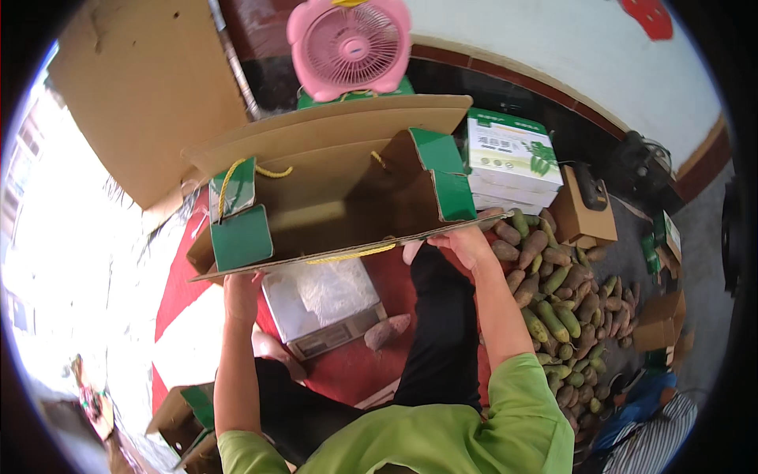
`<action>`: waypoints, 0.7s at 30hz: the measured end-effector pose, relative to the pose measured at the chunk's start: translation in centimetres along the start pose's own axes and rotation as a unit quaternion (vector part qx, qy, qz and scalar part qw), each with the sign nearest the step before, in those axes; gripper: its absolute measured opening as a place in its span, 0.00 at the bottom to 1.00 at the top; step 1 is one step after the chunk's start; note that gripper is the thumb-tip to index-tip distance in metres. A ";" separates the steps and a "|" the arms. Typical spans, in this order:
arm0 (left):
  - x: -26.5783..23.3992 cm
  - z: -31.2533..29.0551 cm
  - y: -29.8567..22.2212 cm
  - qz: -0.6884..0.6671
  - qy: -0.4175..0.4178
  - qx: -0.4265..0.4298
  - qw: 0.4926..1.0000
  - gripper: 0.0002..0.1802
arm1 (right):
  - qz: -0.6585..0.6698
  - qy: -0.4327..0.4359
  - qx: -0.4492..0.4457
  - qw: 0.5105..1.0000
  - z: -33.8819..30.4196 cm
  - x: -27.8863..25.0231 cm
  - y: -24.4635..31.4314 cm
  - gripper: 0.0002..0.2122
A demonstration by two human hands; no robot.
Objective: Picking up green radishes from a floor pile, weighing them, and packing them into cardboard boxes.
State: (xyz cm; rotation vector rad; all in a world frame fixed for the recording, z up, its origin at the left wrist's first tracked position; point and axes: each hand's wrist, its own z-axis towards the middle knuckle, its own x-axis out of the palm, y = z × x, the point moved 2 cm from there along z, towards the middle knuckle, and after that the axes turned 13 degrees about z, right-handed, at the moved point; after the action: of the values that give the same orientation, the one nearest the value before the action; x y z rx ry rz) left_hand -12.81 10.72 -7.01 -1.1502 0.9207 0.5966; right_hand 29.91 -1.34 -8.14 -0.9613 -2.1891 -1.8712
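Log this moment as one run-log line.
left hand: holds carton edge | right hand: holds carton's other edge | carton: flaps open, raised above scale | right side: sweet potato pile

Open cardboard carton point(332, 189) blocking the space ahead, weighing scale point(320, 304) on the red floor beneath, heaped sweet potatoes point(564, 308) crowding the right, stacked boxes point(509, 162) behind, open floor lower left.

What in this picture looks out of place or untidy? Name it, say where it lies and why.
One sweet potato lies alone on the red mat beside the scale, apart from the big pile at the right, while both hands hold the carton.
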 end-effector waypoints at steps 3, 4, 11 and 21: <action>-0.8 -1.4 2.0 -0.102 -0.054 -0.021 0.993 0.16 | -0.021 0.030 0.017 0.999 0.3 1.6 -1.5 0.11; -0.7 -1.5 2.1 -0.137 -0.103 -0.015 0.985 0.15 | 0.040 -0.007 0.000 0.999 0.5 1.8 -1.7 0.10; -0.9 -3.5 8.0 -0.033 -0.011 0.019 0.999 0.23 | 0.095 -0.021 0.035 0.995 3.5 -2.5 -5.8 0.07; -0.7 -8.1 10.8 -0.004 0.125 -0.122 0.985 0.15 | -0.174 0.007 0.187 0.967 2.8 6.0 -9.9 0.13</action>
State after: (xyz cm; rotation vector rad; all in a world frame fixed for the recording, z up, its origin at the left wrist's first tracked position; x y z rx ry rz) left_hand -24.27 6.60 -12.78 -1.4732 1.0767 0.5782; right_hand 20.88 3.10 -14.50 -0.5182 -2.7056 -1.4762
